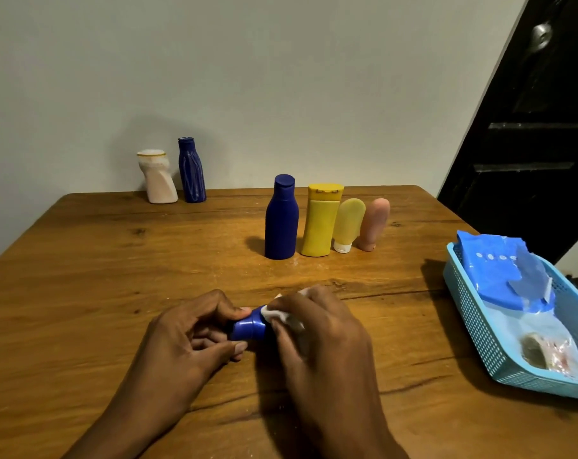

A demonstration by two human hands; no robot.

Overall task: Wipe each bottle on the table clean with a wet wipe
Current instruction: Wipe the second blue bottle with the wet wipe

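Observation:
A small blue bottle (pixel 248 327) lies sideways above the near middle of the wooden table (pixel 115 260). My left hand (pixel 188 336) pinches its cap end between thumb and fingers. My right hand (pixel 317 329) wraps a white wet wipe (pixel 277 313) around the bottle's body, which is mostly hidden. Behind stand a dark blue bottle (pixel 281 218), a yellow bottle (pixel 321 220), a pale yellow tube (pixel 347 225) and a pink tube (pixel 373 223). At the back left stand a white bottle (pixel 157 177) and a streaked blue bottle (pixel 191 170).
A light blue plastic basket (pixel 479 326) sits at the table's right edge, holding a blue wet wipe pack (pixel 499 270) and a crumpled used wipe (pixel 546 352). A grey wall runs behind the table. A dark door (pixel 539 127) stands at the right.

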